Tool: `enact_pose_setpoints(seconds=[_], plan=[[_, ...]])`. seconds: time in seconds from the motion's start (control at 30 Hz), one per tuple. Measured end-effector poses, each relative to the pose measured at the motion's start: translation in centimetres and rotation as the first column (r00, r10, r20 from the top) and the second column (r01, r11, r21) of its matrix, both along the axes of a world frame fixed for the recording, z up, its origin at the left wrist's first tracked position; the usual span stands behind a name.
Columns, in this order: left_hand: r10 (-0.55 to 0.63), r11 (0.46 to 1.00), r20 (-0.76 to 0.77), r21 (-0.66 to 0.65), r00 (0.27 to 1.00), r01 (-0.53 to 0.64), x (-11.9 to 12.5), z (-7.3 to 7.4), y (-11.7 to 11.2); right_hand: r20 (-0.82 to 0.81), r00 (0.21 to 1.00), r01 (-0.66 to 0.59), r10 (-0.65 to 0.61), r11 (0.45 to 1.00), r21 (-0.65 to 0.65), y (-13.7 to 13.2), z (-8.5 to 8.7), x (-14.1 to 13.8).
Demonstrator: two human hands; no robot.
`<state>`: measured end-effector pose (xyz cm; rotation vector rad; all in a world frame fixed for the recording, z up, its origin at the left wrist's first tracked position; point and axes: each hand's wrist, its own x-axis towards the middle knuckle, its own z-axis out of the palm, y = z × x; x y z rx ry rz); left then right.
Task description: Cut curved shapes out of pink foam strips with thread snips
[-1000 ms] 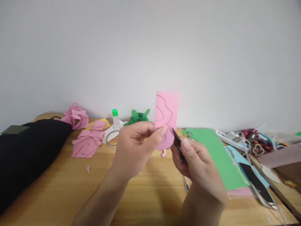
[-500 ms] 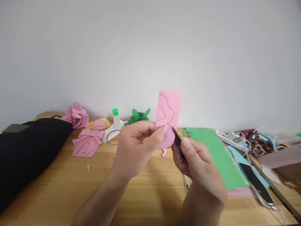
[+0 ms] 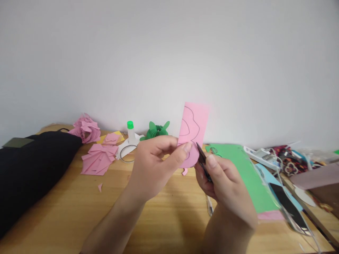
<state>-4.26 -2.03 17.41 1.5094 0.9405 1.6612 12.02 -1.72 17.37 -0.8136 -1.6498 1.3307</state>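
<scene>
The wooden bench (image 3: 66, 211) fills the near part of the view, in front of a plain white wall. On its left lies a long black bag (image 3: 29, 169). On the right lies a green sheet (image 3: 243, 169), with a pink edge showing under its near end.

Both hands are raised over the middle of the bench, close together but not touching. The left hand (image 3: 153, 165) is closed on the paper (image 3: 194, 121): thumb and fingers pinch its lower left part. The right hand (image 3: 225, 183) is clamped around the scissors (image 3: 202, 160), just right of the paper.

The paper is a pink strip, held upright and leaning a little to the right, in front of the wall. Curved black lines are drawn on it, and its lower end is rounded.

Pink scraps (image 3: 99, 158) lie on the far left of the bench, near the bag. A dark phone (image 3: 287, 204) lies right of the green sheet.

The scissors are dark and mostly hidden by the fingers. The tip seems to touch the lower right edge of the paper, but I cannot tell if the blades are open.

A glue (image 3: 130, 134) tube with a green cap stands far, just right of the scraps. One small pink bit (image 3: 184, 171) lies on the bench below the paper.
</scene>
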Motion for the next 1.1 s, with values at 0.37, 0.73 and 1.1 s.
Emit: enact_pose_setpoints(seconds=[0.37, 0.73, 1.1], plan=[[-0.004, 1.000, 0.009, -0.001, 1.000, 0.004, 0.04, 0.12, -0.05, 0.008, 1.000, -0.004, 0.004, 1.000, 0.011, 0.07, -0.11, 0.00], [-0.003, 1.000, 0.014, 0.022, 1.000, 0.003, -0.06, -0.20, -0.07, 0.019, 1.000, -0.005, 0.005, 1.000, -0.005, -0.13, 0.02, 0.03], [-0.036, 0.999, -0.033, 0.028, 0.999, 0.037, -0.30, -0.19, -0.08, -0.004, 1.000, -0.021, 0.021, 1.000, -0.007, -0.01, -0.05, 0.01]])
